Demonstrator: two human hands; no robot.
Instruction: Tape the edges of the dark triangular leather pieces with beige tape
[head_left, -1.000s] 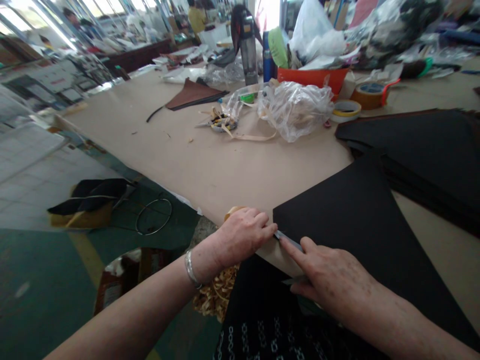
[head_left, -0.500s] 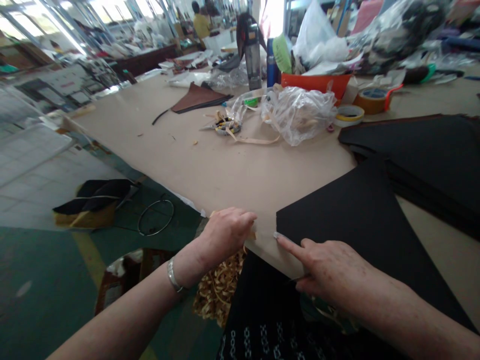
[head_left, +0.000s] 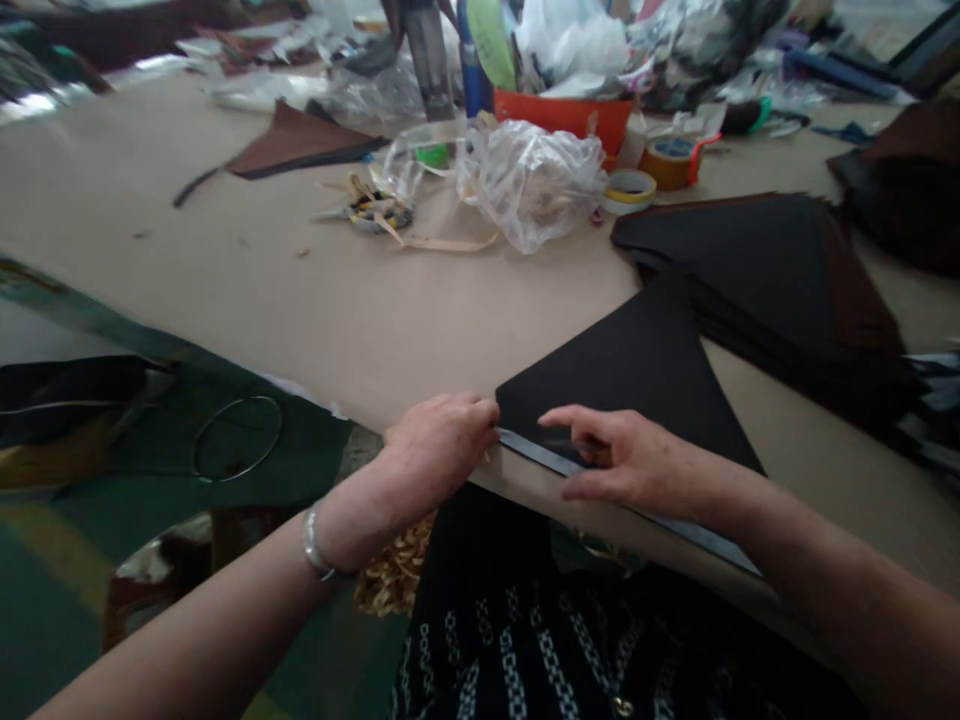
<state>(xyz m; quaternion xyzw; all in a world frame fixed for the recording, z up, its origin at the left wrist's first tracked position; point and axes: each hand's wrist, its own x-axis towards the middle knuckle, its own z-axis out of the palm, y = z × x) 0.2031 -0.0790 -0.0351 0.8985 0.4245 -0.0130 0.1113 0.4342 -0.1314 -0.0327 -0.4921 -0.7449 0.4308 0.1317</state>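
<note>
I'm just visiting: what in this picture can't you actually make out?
All in the head view:
- Left hand: its fingertips curl over the end of the grey strip, so its grip is hidden.
- Right hand: it covers the strip's middle and part of the black sheet, so its hold is unclear too.
- Orange tub: contents cut off by the top edge.
- Clutter beside the plastic bag: too blurred to name.

Both arms are bare as far as they show, and the left hand (head_left: pixel 442 440) and the right hand (head_left: pixel 626 465) are bare too. A thin, shiny silver bracelet (head_left: pixel 315 545) goes round the left wrist. Lower down is the person's black garment (head_left: pixel 525 640), printed with rows of small white chain links.
</note>
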